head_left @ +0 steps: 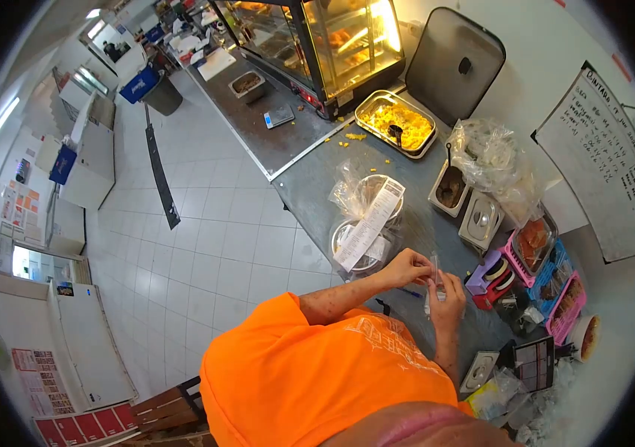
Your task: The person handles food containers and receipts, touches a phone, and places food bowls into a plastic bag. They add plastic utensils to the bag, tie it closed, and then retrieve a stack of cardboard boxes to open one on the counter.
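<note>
Clear plastic (pixel 435 262) pinched in both hands (pixel 446 298), fingertips close together, forearms converging over counter (pixel 306 186).

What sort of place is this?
Probably a commercial food kitchen or takeaway counter: a lit display case of food, a metal tray of yellow food, and a long receipt on bagged tubs.

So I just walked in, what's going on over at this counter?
A person in an orange shirt is working at the counter, left hand and right hand close together, fingering what looks like a small clear plastic bag; its contents are hard to make out. Just beyond are round containers in clear plastic, with a long printed slip across them. Farther back, yellow food sits in an open metal tray.
</note>
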A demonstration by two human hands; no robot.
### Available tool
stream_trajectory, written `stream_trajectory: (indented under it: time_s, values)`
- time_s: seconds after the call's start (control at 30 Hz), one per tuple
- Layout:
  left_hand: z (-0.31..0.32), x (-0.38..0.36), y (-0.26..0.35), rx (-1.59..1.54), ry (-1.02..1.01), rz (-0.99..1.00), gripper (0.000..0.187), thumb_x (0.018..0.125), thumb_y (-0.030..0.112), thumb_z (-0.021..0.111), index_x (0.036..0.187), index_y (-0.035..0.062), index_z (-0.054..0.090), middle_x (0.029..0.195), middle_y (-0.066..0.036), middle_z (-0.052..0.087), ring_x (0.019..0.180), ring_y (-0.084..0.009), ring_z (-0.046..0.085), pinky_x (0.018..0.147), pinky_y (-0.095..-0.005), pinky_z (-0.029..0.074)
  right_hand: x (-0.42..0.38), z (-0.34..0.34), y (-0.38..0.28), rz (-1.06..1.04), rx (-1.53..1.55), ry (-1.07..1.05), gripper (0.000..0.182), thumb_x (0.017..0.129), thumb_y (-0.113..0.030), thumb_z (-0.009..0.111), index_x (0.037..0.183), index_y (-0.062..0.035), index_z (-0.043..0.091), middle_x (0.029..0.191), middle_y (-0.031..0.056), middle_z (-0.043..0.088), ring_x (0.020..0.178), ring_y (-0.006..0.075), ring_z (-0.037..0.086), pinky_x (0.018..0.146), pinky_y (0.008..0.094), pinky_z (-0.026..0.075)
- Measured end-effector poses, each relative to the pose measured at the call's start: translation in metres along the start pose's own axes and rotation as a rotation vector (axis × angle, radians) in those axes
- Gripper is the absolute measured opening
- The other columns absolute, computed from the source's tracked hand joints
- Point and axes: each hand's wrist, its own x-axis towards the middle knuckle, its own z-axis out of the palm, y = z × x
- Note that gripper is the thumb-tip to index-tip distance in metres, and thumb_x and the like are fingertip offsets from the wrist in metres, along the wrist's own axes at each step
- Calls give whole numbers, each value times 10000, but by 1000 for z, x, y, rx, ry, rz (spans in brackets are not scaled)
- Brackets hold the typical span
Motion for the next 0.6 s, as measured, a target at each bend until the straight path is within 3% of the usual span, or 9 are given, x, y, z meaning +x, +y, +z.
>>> stream_trajectory:
  time_s: [0.07, 0.13, 0.17, 0.23, 0.27, 0.33, 0.47, 0.53, 0.6]
  values:
    - [1, 0, -2, 46, -9, 16, 195, 850, 137, 610, 926, -35, 662, 822, -93, 686, 740, -117, 649, 657, -239, 532, 0, -2, -2, -13, -23, -15, 170, 794, -67, 645, 941, 16, 638, 923, 147, 619, 730, 277, 637, 610, 361, 495]
    - [8, -6, 7, 496, 41, 295, 181, 835, 121, 614, 885, -50, 646, 778, -137, 677, 672, -180, 658, 592, -269, 509, 1, -4, -2, 80, 8, -125, 163, 821, -93, 608, 939, 15, 639, 852, 156, 629, 698, 286, 641, 598, 367, 491]
    - [10, -8, 12, 496, 40, 296, 181, 835, 121, 614, 885, -50, 646, 778, -137, 677, 672, -180, 658, 592, -269, 509, 2, -5, -2, 79, 8, -124, 163, 821, -93, 608, 939, 15, 639, 852, 156, 629, 698, 286, 641, 598, 367, 491]
    - [11, -11, 20, 810, -32, 404, 168, 825, 111, 604, 832, -57, 613, 733, -174, 641, 640, -303, 631, 586, -345, 488, 4, -7, 0, 84, -36, -217, 153, 838, -93, 571, 920, 19, 637, 760, 171, 632, 652, 292, 640, 584, 364, 486]
    - [9, -8, 19, 811, -31, 407, 168, 825, 111, 604, 832, -57, 613, 733, -174, 641, 640, -303, 631, 586, -345, 488, 3, -7, 4, 81, -37, -216, 153, 838, -93, 571, 920, 19, 637, 760, 171, 632, 652, 292, 640, 584, 364, 486]
    - [4, -4, 15, 825, -151, 599, 146, 802, 112, 584, 758, -27, 578, 715, -170, 615, 689, -387, 593, 613, -424, 474, -1, -4, 13, 196, 175, -306, 149, 829, -65, 549, 894, 48, 622, 692, 146, 633, 596, 275, 632, 561, 343, 485]
    - [0, -1, 19, 800, -294, 602, 148, 815, 130, 573, 767, -10, 568, 751, -181, 606, 756, -376, 599, 658, -435, 472, 0, -12, 17, 328, 384, -446, 154, 821, -88, 538, 821, 51, 606, 652, 172, 610, 569, 305, 617, 522, 354, 456]
    - [0, -2, 19, 923, -327, 627, 188, 824, 162, 566, 790, -23, 558, 803, -196, 604, 784, -369, 603, 683, -435, 474, -1, -6, 15, 134, 109, -340, 188, 823, -116, 526, 757, 53, 578, 629, 198, 574, 548, 307, 599, 497, 371, 416]
    - [1, -2, 11, 1046, -252, 627, 185, 825, 157, 562, 824, -27, 545, 799, -200, 592, 783, -378, 598, 693, -435, 472, -5, 3, 16, 174, 62, -260, 203, 826, -123, 522, 735, 54, 557, 617, 209, 554, 534, 306, 586, 492, 376, 403]
